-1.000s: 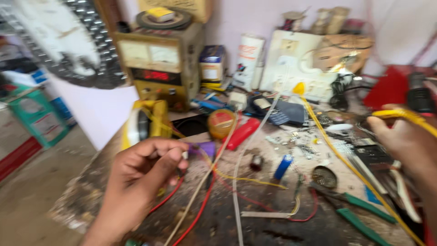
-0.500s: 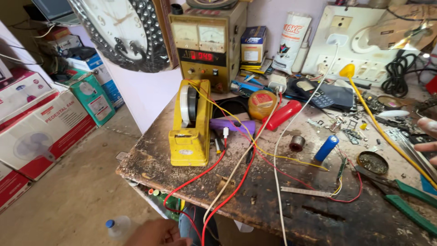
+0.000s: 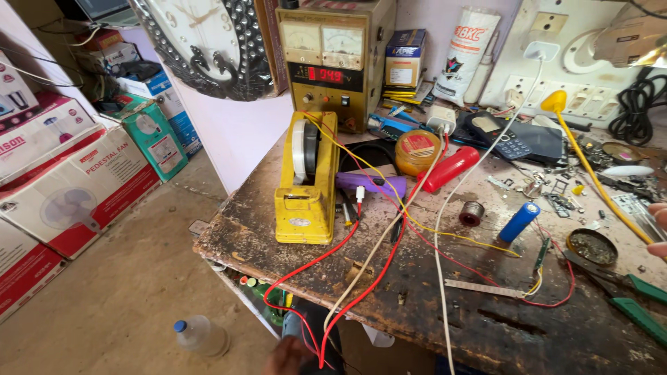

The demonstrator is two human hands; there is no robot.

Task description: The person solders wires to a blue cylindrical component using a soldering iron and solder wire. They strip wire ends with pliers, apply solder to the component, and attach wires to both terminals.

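My left hand (image 3: pixel 286 357) shows only as a sliver at the bottom edge, below the front of the scarred workbench (image 3: pixel 486 326). Red wires (image 3: pixel 326 264) hang off the bench and end right beside it; its grip is hidden. My right hand (image 3: pixel 657 229) shows just fingertips at the right edge, closed around the end of a yellow cable (image 3: pixel 590 173) that runs back to a yellow funnel-shaped tip. A yellow tape dispenser (image 3: pixel 306 201) stands at the bench's left front, with a white wire (image 3: pixel 445 208) trailing past it.
A bench power supply (image 3: pixel 333 62) with a red display stands at the back. A blue cylindrical cell (image 3: pixel 520 221), red-handled tool (image 3: pixel 450 169), amber jar (image 3: pixel 417 151) and green-handled pliers (image 3: pixel 636 298) litter the bench. Cartons (image 3: pixel 76 187) and a plastic bottle (image 3: pixel 201 335) sit on the floor; a wall clock (image 3: pixel 208 42) leans behind.
The view has swung left and pulled back. My left hand dropped from above the bench to below its front edge. My right hand slid to the right edge of view.
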